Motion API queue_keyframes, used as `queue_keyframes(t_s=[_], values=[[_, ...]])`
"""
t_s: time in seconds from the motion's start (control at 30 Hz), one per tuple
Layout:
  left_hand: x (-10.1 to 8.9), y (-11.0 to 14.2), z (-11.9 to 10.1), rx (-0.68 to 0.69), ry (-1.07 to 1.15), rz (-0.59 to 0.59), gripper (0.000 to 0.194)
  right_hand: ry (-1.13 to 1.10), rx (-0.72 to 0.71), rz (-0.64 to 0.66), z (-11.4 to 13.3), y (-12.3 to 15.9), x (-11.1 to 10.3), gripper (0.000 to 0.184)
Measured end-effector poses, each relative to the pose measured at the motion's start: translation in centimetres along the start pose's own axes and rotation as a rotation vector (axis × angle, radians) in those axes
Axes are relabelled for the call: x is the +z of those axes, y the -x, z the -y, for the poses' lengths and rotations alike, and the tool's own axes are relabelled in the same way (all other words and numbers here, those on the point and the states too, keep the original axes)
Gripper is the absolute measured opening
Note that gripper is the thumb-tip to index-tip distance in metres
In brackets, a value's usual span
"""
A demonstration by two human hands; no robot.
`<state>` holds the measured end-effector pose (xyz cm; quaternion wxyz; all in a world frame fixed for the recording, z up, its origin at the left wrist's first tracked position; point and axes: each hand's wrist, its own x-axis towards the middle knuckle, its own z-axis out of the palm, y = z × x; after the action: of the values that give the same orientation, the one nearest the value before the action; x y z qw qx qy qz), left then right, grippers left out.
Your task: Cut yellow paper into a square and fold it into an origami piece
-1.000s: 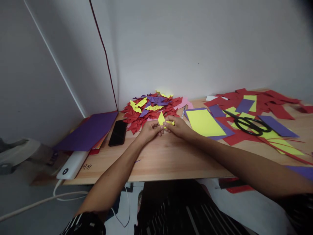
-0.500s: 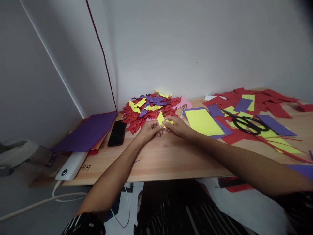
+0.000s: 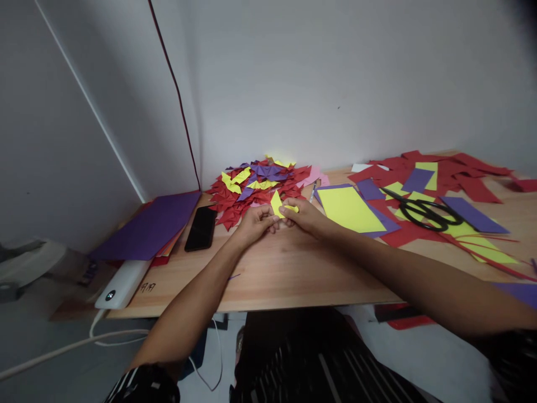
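A small piece of folded yellow paper (image 3: 276,205) is held between my two hands above the wooden table. My left hand (image 3: 257,221) pinches its lower left side with thumb and fingers. My right hand (image 3: 305,216) grips the right side, where a yellow flap pokes out past the fingers. One pointed corner rises upright between the hands; the lower part is hidden by my fingers. Just behind lies a heap of folded paper pieces (image 3: 255,187) in red, purple and yellow. Right of my right hand, a yellow paper sheet (image 3: 350,209) rests on purple sheets.
Black-handled scissors (image 3: 428,214) lie on red, yellow and purple paper pieces at the right. A black phone (image 3: 201,228) is left of the heap. Farther left, a purple sheet stack (image 3: 146,224) partly covers a white power strip or bank (image 3: 123,284) with a cable off the table edge.
Almost nothing differs. Both hands keep hold of the folded yellow paper in the same place, and its upright corner has tilted very slightly.
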<state>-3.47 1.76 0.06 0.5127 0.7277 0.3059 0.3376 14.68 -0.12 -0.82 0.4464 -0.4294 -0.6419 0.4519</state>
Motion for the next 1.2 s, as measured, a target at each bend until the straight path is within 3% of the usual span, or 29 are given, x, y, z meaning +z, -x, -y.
queue_keyframes(t_s=[0.27,0.53,0.73,1.2], values=[[0.22,-0.21,0.42,-0.061,0.069,-0.006,0.036,0.088,-0.037,-0.033,0.08,0.00,0.02,0.027],[-0.04,-0.08,0.31,0.011,0.004,-0.006,0.036,-0.023,0.005,0.047,0.59,0.28,-0.14,0.034],[0.13,-0.21,0.40,-0.049,0.085,0.004,0.038,-0.051,0.022,0.030,0.37,0.12,-0.11,0.038],[0.32,-0.34,0.49,-0.081,0.126,-0.072,0.039,0.000,0.015,0.011,0.18,0.17,-0.08,0.034]])
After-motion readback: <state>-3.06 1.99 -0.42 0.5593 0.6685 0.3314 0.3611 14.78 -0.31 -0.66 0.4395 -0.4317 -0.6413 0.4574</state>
